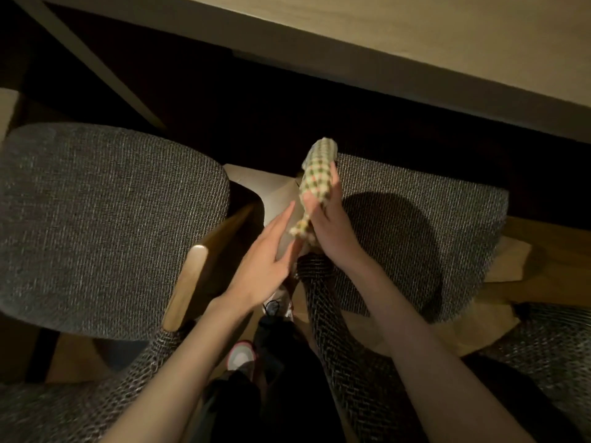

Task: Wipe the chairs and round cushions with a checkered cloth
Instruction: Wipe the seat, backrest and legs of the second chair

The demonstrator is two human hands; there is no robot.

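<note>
Checkered cloth (318,174) is up in the air, bunched long and narrow, its long axis running up and away toward the table (415,59), with a small tail dangling below the palm. Right hand (332,231) has it, fingers curled round the middle of the bundle. It hangs over the left edge of the right cushion (415,225), toward the far corner. Left hand (265,251) is flat, fingers straight, holding nothing, just beside that tail and nearer the left cushion (105,225). My read: the right hand drops onto the seat beneath it and wipes
</note>
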